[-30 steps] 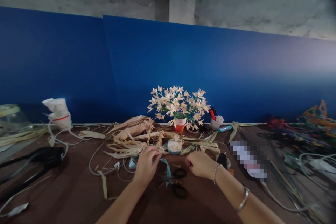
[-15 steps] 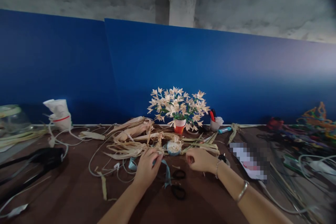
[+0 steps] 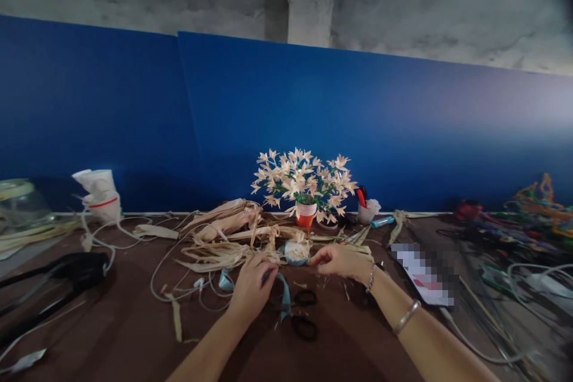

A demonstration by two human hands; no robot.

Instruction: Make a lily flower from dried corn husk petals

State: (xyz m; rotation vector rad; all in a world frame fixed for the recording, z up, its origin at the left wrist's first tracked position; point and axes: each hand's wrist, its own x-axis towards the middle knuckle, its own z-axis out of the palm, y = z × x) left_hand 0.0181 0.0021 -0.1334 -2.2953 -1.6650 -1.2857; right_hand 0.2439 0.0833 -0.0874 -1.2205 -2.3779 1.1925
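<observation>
My left hand [image 3: 254,284] is closed, its fingertips and thumb together beside a light-blue ribbon [image 3: 285,297]. Whatever those fingers may hold is too small to make out. Just right of a small blue bowl [image 3: 296,259] with pale pieces in it, my right hand [image 3: 344,262] is curled, thumb near the index finger. Fine strands show below its fingertips, but I cannot tell what it grips. Black-handled scissors [image 3: 304,326] lie between the hands. Behind them spread dry corn husks [image 3: 233,221]. A red-and-white cup [image 3: 306,216] holds cream husk-like flowers [image 3: 301,179].
A phone [image 3: 423,277] with a blurred screen and a cable lies to the right. Farther right is a tangle of coloured cords [image 3: 532,212]. At the left are a black tool [image 3: 80,271], white cords and a white wrapped roll [image 3: 101,194]. A blue partition [image 3: 286,107] stands behind.
My right hand has moved slightly left and up, closer to the blue bowl, and its fingers have straightened a little. My left hand has barely moved.
</observation>
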